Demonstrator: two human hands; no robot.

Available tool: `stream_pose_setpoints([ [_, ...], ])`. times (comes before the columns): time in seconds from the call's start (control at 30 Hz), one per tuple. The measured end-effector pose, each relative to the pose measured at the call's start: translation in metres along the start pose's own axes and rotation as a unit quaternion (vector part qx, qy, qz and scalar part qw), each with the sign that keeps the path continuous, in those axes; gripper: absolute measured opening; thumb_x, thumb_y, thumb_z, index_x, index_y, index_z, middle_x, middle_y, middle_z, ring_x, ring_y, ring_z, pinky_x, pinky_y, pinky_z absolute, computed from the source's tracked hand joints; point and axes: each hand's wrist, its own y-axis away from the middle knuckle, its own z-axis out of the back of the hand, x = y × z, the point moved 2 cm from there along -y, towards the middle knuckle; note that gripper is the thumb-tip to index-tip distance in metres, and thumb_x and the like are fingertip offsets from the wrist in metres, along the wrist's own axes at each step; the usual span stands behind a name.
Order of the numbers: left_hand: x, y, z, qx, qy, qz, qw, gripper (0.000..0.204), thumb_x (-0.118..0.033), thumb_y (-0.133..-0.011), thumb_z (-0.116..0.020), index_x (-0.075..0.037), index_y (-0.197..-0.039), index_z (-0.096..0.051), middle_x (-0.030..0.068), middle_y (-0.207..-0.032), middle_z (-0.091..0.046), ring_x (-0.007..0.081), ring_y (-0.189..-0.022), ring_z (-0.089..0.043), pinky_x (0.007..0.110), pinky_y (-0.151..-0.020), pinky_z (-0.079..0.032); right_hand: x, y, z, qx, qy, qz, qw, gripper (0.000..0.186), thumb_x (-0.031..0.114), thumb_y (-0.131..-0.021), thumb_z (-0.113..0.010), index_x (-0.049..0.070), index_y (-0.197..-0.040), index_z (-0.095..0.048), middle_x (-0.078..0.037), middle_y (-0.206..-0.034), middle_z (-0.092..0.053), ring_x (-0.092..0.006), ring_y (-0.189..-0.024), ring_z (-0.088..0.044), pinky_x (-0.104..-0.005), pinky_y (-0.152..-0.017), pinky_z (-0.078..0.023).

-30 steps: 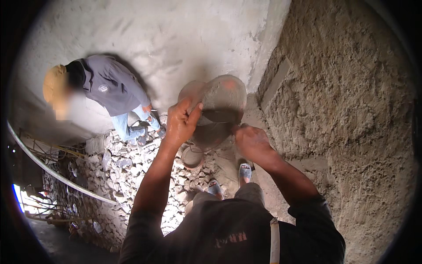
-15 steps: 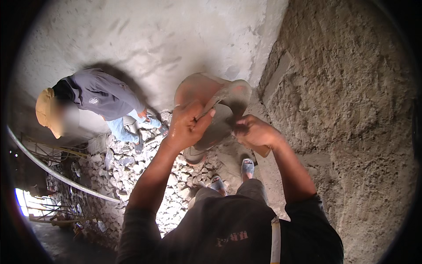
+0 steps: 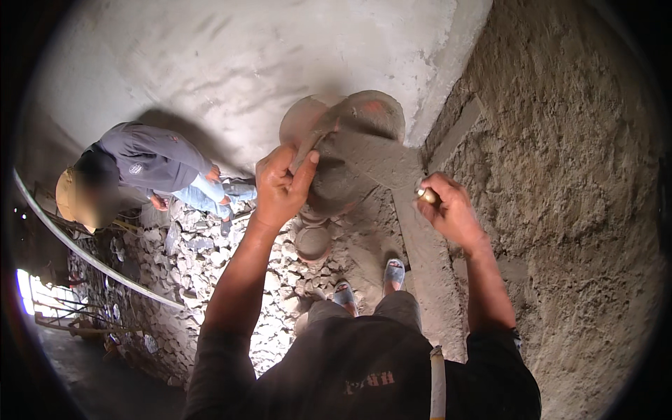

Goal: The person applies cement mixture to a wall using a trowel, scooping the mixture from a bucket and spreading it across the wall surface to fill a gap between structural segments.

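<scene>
My left hand [image 3: 283, 182] is closed on the rim of a mortar-coated pan [image 3: 371, 112], one of several rounded containers with reddish patches bunched before me. In my right hand [image 3: 444, 210], the pale handle [image 3: 427, 194] of a trowel is gripped; its grey, mortar-covered blade [image 3: 378, 164] reaches left over the containers. A smaller round container [image 3: 313, 241] sits lower, on the rubble. My two sandalled feet show below.
Left stands a co-worker [image 3: 147, 157] in grey top, jeans and cap, beside a smooth wall [image 3: 231, 49]. A rough wall [image 3: 560, 175] fills the right. Broken rubble [image 3: 182, 266], a curved pale pole [image 3: 105, 269] and bars are at lower left.
My right hand has moved right, away from my left, showing the trowel's handle and blade. My left hand shifted slightly left and up. The co-worker's hands and posture have shifted.
</scene>
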Motion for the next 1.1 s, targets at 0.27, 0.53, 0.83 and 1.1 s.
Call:
stream_pose_setpoints([
  [0.27, -0.038, -0.024, -0.033, 0.017, -0.003, -0.07, 0.997, 0.037, -0.007, -0.09, -0.076, -0.003, -0.07, -0.045, 0.0139, -0.061, -0.044, 0.0305, -0.05, -0.045, 0.04, -0.048, -0.034, -0.057, 0.008, -0.056, -0.097, 0.292, 0.029, 0.951, 0.015, 0.001, -0.082, -0.072, 0.006, -0.094, -0.065, -0.014, -0.089, -0.064, -0.036, -0.078, -0.069, -0.0477, -0.068, -0.058],
  [0.53, -0.057, -0.024, -0.113, 0.049, 0.007, -0.148, 0.988, 0.032, -0.009, -0.092, -0.073, -0.002, -0.073, -0.048, 0.016, -0.067, -0.052, 0.0344, -0.053, -0.052, 0.045, -0.049, -0.038, -0.063, 0.028, -0.095, -0.131, 0.003, -0.037, 0.991, 0.013, 0.004, -0.085, -0.071, 0.005, -0.093, -0.062, -0.014, -0.088, -0.061, -0.0346, -0.08, -0.066, -0.0443, -0.069, -0.055],
  [0.83, 0.055, 0.026, -0.115, -0.137, 0.069, 0.187, 0.97, 0.037, -0.019, -0.105, -0.066, -0.008, -0.075, -0.048, -0.0073, -0.071, -0.037, 0.0044, -0.068, -0.031, 0.025, -0.058, -0.026, -0.097, 0.013, -0.029, -0.056, -0.125, -0.09, 0.986, 0.021, 0.004, -0.086, -0.077, 0.003, -0.1, -0.062, -0.008, -0.089, -0.062, -0.0198, -0.075, -0.062, -0.0335, -0.069, -0.051],
  [1.1, 0.084, 0.154, -0.038, -0.157, -0.134, 0.348, 0.914, 0.044, -0.031, -0.107, -0.061, -0.007, -0.076, -0.04, -0.0024, -0.073, -0.037, 0.0084, -0.071, -0.032, 0.029, -0.062, -0.032, -0.271, 0.018, 0.031, -0.066, -0.223, -0.274, 0.933, 0.018, 0.002, -0.089, -0.077, 0.003, -0.104, -0.068, -0.004, -0.09, -0.07, -0.0092, -0.078, -0.063, -0.0259, -0.067, -0.051],
])
